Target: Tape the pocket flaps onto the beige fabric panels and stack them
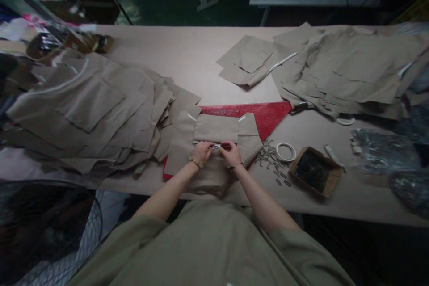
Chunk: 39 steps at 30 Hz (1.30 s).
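As we look down, the long bench fills the view from side to side, covered in tan paper. On its left lies our biggest heap of khaki fabric pieces, fanned out in overlapping layers. On the far right lies a second heap of the same cloth, with a smaller stack just beside it toward the middle. A wire fan guard shows below the bench edge at lower left, and crumpled clear plastic bags sit at the right end.

In the middle a red mat lies flat, and on it rests the folded khaki piece we are handling, its near edge hanging over the bench edge. To the right of that piece stands an open cardboard box with dark contents we cannot make out, near a white tape ring and a scatter of small metal clips.

Our left hand and right hand rest on the folded piece, close together. The fingers of both are curled in and pinch a small label between them, one hand at each end, low against the cloth just below the folded panel
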Available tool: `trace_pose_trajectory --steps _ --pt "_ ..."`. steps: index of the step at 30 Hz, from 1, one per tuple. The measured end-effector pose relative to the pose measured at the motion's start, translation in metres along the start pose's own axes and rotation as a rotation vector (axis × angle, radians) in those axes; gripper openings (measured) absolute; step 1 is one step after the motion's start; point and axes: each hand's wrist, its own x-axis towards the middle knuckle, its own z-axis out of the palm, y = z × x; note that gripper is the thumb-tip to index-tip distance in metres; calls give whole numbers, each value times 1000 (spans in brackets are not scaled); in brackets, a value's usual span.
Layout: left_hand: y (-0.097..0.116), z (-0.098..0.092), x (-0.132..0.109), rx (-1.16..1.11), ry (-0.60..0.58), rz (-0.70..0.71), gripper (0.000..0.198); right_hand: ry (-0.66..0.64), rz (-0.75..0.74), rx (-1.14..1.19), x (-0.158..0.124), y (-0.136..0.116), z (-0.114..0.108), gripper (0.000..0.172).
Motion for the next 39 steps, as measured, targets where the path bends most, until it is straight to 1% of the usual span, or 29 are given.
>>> trace_pose_trajectory --steps 3,6,9,14,18,21,24,27,31,33,36,39 --pt "-5 6 14 -12 20 -65 17 2 -63 -126 18 4 -6 28" --pt "-6 14 17 -19 28 -90 18 -41 -118 -275 25 11 -8 26" --pt "-7 19 15 -16 34 -107 19 -68 -84 -385 26 12 -6 26" --pt "-7 21 16 -5 21 -128 21 -115 26 -541 31 3 -3 20" --pt "-4 21 15 28 2 -157 24 -147 42 -562 35 1 -5 19" --pt "-1 19 14 54 -14 -170 25 -136 33 -539 36 4 -7 18" --pt "0 16 14 71 -30 -158 24 -125 15 -476 38 8 -8 18" --pt "3 13 15 73 -40 -144 22 -154 -3 -456 41 9 -11 17" --pt "4 9 17 85 -48 -167 20 -213 -18 -500 49 6 -17 16" --pt "3 8 18 84 -58 -155 20 -243 -10 -543 53 2 -19 16" --pt "-3 7 19 50 -63 -109 21 -278 37 -612 59 -5 -21 16" --pt "-6 7 21 33 -66 -121 18 -290 84 -650 62 -10 -21 16"
